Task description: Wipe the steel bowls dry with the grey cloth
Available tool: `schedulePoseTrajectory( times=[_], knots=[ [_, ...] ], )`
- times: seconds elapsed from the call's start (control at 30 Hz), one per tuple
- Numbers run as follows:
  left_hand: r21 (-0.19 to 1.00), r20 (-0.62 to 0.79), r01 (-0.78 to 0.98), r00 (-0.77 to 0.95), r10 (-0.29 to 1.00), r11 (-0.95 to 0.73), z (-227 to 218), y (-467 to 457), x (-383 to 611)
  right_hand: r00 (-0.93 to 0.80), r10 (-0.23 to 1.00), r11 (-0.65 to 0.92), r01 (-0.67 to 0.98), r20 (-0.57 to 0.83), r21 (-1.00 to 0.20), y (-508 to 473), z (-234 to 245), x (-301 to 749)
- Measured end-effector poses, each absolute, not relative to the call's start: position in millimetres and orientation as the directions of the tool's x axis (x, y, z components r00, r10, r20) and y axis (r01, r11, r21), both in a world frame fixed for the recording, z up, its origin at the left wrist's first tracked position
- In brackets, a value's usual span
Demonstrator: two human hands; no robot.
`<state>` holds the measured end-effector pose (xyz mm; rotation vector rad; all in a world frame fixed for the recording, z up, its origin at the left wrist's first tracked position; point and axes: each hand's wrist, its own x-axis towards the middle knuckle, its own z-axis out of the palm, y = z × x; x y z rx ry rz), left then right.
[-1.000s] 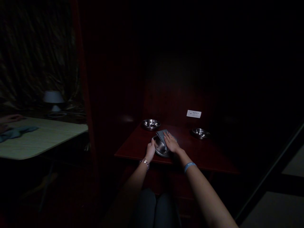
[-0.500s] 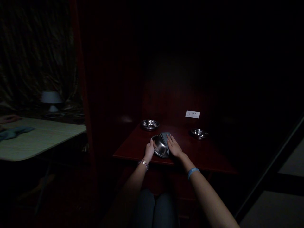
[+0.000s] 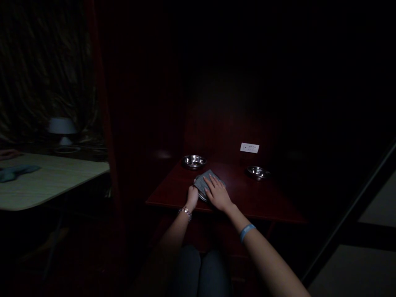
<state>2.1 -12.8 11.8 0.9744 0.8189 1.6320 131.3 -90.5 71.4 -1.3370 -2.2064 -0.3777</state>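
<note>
My left hand (image 3: 192, 198) grips the left rim of an upturned steel bowl (image 3: 202, 198) near the table's front edge. A grey cloth (image 3: 201, 183) lies over the bowl and hides most of it; only a bit of the near rim shows. Flat on the cloth rests my right hand (image 3: 219, 196), its fingers stretched out and slightly apart, pressing it onto the bowl. Part of the left hand's fingertips is covered by the cloth.
Two more steel bowls stand upright on the dark red table (image 3: 167, 194): one bowl (image 3: 194, 162) at back left, another bowl (image 3: 258, 173) at right. A wall socket (image 3: 249, 147) sits behind. Left, past a partition, a pale table (image 3: 68, 173) holds a bluish cloth (image 3: 18, 172); another person's hand (image 3: 9, 154) is there.
My right hand has slid the cloth leftward across the bowl, from its right side to over its top, covering the shiny surface. My left hand stays at the rim.
</note>
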Motion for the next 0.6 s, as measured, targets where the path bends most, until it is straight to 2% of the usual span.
schedulePoseTrajectory(
  times=[0.23,0.6],
  knots=[
    [0.847,0.291,-0.423,-0.139,0.947,-0.322,14.3,-16.1,4.4,-0.410,0.726,0.488,0.873,0.552,0.006,-93.9,89.9,120.7],
    [0.893,0.290,-0.329,-0.103,0.952,-0.307,4.6,-8.8,3.3,-0.428,0.775,0.471,0.882,0.466,0.026,-82.2,110.1,107.5]
  ],
)
